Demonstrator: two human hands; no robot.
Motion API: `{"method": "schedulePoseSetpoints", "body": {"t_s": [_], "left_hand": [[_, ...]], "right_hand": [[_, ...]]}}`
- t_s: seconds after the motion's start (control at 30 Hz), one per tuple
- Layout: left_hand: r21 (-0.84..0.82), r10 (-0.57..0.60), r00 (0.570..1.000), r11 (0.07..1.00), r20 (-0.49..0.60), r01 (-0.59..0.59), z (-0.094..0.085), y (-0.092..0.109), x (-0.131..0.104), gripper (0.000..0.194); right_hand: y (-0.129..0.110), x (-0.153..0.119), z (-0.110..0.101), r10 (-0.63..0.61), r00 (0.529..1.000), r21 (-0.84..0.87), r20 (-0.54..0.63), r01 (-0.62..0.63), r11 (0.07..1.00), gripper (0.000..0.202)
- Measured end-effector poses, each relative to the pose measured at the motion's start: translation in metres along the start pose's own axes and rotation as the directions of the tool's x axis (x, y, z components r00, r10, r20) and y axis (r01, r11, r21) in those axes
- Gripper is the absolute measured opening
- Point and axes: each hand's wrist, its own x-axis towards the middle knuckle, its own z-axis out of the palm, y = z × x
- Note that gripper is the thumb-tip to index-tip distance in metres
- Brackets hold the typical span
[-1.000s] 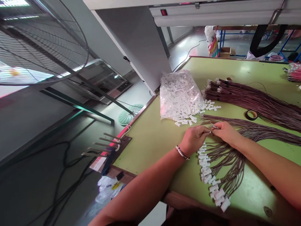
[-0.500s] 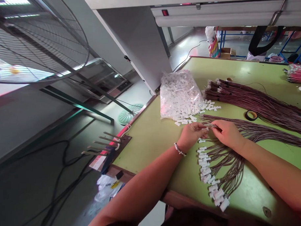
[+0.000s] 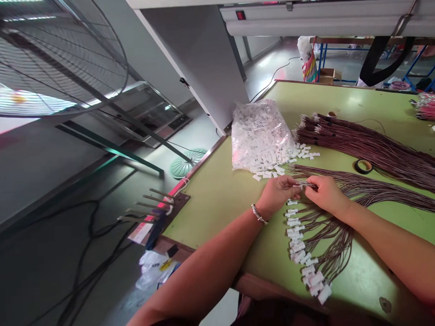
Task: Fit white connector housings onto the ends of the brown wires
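My left hand (image 3: 278, 193) pinches a small white connector (image 3: 298, 185) between thumb and fingers; the fingertips hide part of it. Close on its right, my right hand (image 3: 326, 195) is closed on thin brown wires (image 3: 311, 184), whose ends point at the connector. Whether the wire tips sit inside it, I cannot tell. Below both hands, a row of white connectors (image 3: 295, 233) fitted on brown wires curves down toward the table's near edge. More loose brown wires (image 3: 375, 188) run off to the right from behind my right hand.
A clear bag of white connectors (image 3: 261, 128) lies beyond my hands, with several spilled at its mouth. Bundled brown wires (image 3: 366, 143) and a black tape roll (image 3: 363, 166) are at the right. Metal prongs (image 3: 148, 210) stick out at the table's left edge, near a fan (image 3: 57, 59).
My right hand has shifted slightly left, bringing the wires nearer the connector in my left hand. The left hand has hardly moved.
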Motion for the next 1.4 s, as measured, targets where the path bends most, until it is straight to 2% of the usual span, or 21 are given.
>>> {"method": "schedulePoseSetpoints", "body": {"t_s": [0.1,0.2,0.47,0.73,0.93,1.13,1.27,1.4], "left_hand": [[0.000,0.012,1.000,1.000,0.001,-0.012,0.000,-0.004,0.000,0.028],[0.020,0.024,1.000,1.000,-0.012,-0.024,0.001,-0.008,0.001,0.024],[0.019,-0.001,1.000,1.000,0.007,0.000,0.004,-0.013,0.005,0.024],[0.005,0.050,0.998,0.999,0.037,-0.050,-0.001,-0.011,0.004,0.021],[-0.016,0.070,0.997,0.997,0.026,-0.069,-0.003,-0.011,0.004,0.025],[0.005,0.073,0.996,0.997,0.051,-0.074,-0.005,-0.012,0.003,0.026],[0.062,0.101,0.994,0.993,0.044,-0.103,-0.004,-0.016,0.004,0.020],[0.203,0.187,0.981,0.960,0.052,-0.194,-0.002,-0.018,0.006,0.012]], "right_hand": [[0.002,0.001,0.002,0.094,0.995,0.157,0.019,-0.096,0.983,0.022],[0.003,0.002,0.004,0.127,0.991,0.240,0.044,-0.134,0.961,0.022],[0.002,-0.002,0.006,0.102,0.994,0.185,0.050,-0.109,0.977,0.013],[0.003,0.002,0.001,0.108,0.989,0.300,0.106,-0.135,0.944,0.020],[0.007,0.004,-0.002,0.123,0.973,0.379,0.197,-0.192,0.905,0.021],[0.007,0.004,-0.003,0.133,0.969,0.383,0.208,-0.206,0.900,0.021],[0.006,0.005,-0.004,0.153,0.958,0.368,0.241,-0.236,0.899,0.018],[0.004,0.007,-0.005,0.150,0.956,0.359,0.251,-0.235,0.903,0.016]]}}
